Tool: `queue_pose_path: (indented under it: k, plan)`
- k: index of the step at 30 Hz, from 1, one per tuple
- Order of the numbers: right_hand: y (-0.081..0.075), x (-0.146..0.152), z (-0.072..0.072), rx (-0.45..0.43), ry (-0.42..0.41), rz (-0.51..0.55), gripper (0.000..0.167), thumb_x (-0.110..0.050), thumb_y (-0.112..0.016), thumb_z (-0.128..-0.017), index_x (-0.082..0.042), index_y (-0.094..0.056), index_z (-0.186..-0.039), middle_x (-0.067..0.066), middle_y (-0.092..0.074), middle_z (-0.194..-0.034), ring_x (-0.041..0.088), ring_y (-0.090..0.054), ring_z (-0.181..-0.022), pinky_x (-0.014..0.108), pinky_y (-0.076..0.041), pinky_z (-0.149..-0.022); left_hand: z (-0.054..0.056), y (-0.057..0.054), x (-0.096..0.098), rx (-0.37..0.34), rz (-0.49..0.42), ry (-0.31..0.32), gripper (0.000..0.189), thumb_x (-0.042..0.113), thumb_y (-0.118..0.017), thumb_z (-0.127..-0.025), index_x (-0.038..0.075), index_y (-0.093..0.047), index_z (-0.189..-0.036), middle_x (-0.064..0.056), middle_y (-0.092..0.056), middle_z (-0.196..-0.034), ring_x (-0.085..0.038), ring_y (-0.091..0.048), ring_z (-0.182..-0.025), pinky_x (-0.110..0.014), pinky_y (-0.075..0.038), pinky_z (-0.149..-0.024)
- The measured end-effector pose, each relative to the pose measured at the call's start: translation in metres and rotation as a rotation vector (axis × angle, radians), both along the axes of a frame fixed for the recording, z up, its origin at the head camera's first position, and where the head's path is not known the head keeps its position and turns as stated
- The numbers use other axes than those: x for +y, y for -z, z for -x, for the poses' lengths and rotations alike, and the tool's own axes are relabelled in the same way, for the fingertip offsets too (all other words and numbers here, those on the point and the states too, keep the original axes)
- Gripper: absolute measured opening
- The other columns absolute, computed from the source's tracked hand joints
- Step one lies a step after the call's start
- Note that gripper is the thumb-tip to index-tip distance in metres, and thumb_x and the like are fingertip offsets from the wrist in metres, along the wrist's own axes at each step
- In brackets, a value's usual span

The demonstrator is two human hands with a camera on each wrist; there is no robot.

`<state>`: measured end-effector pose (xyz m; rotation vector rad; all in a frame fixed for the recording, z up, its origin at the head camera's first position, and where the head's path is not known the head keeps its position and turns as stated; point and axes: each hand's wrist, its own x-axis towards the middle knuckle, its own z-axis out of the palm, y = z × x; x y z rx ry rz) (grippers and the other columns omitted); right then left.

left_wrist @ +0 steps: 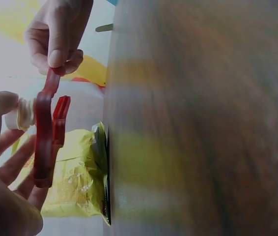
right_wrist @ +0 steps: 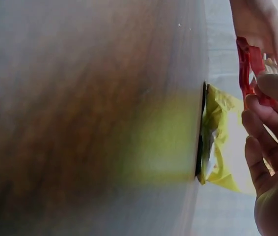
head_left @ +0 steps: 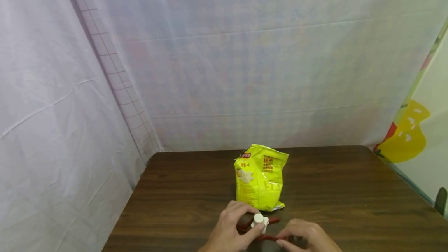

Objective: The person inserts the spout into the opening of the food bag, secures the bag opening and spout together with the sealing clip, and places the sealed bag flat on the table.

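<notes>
A red bag clip (head_left: 267,238) with a white spout cap (head_left: 258,218) is held between both hands, above the tabletop in the wrist views. My left hand (head_left: 229,226) grips it at the white cap, thumb on one side and fingers on the other. With thumb and fingertips, my right hand (head_left: 306,234) pinches the end of one red arm. The clip's two arms (left_wrist: 43,128) stand apart in the left wrist view, with nothing between them. Just beyond the hands, a yellow snack bag (head_left: 260,182) stands upright on the table; its lower front comes close to the left fingers.
The dark wood-grain table (head_left: 182,193) reaches back to a pale hanging cloth (head_left: 245,69). Another white cloth (head_left: 59,108) hangs along the left side. A yellow decoration (head_left: 406,143) shows on the right wall, beyond the table's edge.
</notes>
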<state>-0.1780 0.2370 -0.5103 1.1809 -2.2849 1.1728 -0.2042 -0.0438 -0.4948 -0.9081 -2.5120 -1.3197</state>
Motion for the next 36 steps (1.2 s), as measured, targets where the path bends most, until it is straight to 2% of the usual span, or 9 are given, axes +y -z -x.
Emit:
queue_pose_path:
  k: [4,8,11,16,24,31,36]
  plan:
    - [0.001,0.001,0.0,-0.027,-0.013,-0.01,0.022,-0.008,-0.083,-0.095,-0.027,-0.08,-0.106,-0.016,-0.073,-0.092,-0.008,-0.061,-0.078,0.018,-0.053,-0.06,-0.001,0.0,0.0,-0.005,-0.026,0.01,0.023,0.054,-0.075,-0.1,0.039,-0.072,-0.118,0.021,-0.07,-0.115,-0.008,-0.066,-0.108,-0.025,-0.053,-0.09]
    - [0.003,0.003,0.0,-0.068,-0.022,-0.02,0.019,-0.011,-0.082,-0.097,-0.028,-0.08,-0.105,-0.017,-0.074,-0.092,-0.008,-0.062,-0.08,0.02,-0.055,-0.062,-0.001,0.003,-0.001,0.048,-0.082,0.051,0.017,0.043,-0.075,-0.103,0.033,-0.071,-0.117,0.017,-0.072,-0.109,0.0,-0.066,-0.098,-0.023,-0.058,-0.084]
    - [0.007,0.004,0.002,-0.03,-0.045,-0.027,0.022,-0.009,-0.084,-0.095,-0.028,-0.08,-0.106,-0.016,-0.076,-0.093,-0.007,-0.065,-0.083,0.019,-0.056,-0.064,-0.001,0.005,-0.001,0.094,-0.125,0.077,0.015,0.035,-0.076,-0.104,0.028,-0.071,-0.116,0.014,-0.073,-0.104,0.005,-0.065,-0.09,-0.021,-0.06,-0.078]
    - [0.011,0.008,0.005,-0.043,-0.068,-0.049,0.023,-0.009,-0.083,-0.095,-0.028,-0.08,-0.106,-0.017,-0.076,-0.095,-0.007,-0.066,-0.085,0.018,-0.055,-0.066,0.0,0.006,-0.001,0.146,-0.148,0.059,0.015,0.032,-0.077,-0.102,0.025,-0.072,-0.115,0.011,-0.074,-0.101,0.006,-0.065,-0.086,-0.023,-0.061,-0.075]
    - [0.012,0.011,0.006,-0.154,-0.042,-0.129,0.012,-0.015,-0.08,-0.1,-0.026,-0.081,-0.104,-0.019,-0.077,-0.096,-0.007,-0.067,-0.088,0.021,-0.056,-0.066,0.0,0.005,-0.004,0.111,-0.191,0.065,0.019,0.028,-0.08,-0.101,0.019,-0.073,-0.116,0.007,-0.075,-0.106,0.004,-0.067,-0.089,-0.029,-0.065,-0.075]
    - [0.015,0.016,0.012,-0.237,-0.035,-0.216,0.006,-0.022,-0.078,-0.101,-0.026,-0.081,-0.1,-0.021,-0.072,-0.098,-0.009,-0.062,-0.089,0.02,-0.052,-0.066,0.0,0.003,-0.006,0.129,-0.198,0.07,0.021,0.025,-0.081,-0.1,0.015,-0.076,-0.117,0.005,-0.075,-0.105,0.003,-0.068,-0.09,-0.029,-0.066,-0.076]
    - [0.02,0.017,0.018,-0.205,-0.058,-0.259,0.006,-0.02,-0.083,-0.096,-0.024,-0.08,-0.099,-0.018,-0.067,-0.097,-0.011,-0.057,-0.089,0.018,-0.049,-0.066,0.001,0.003,-0.008,0.117,-0.195,0.076,0.02,0.024,-0.081,-0.1,0.019,-0.076,-0.119,0.005,-0.077,-0.108,0.003,-0.069,-0.09,-0.03,-0.066,-0.077]
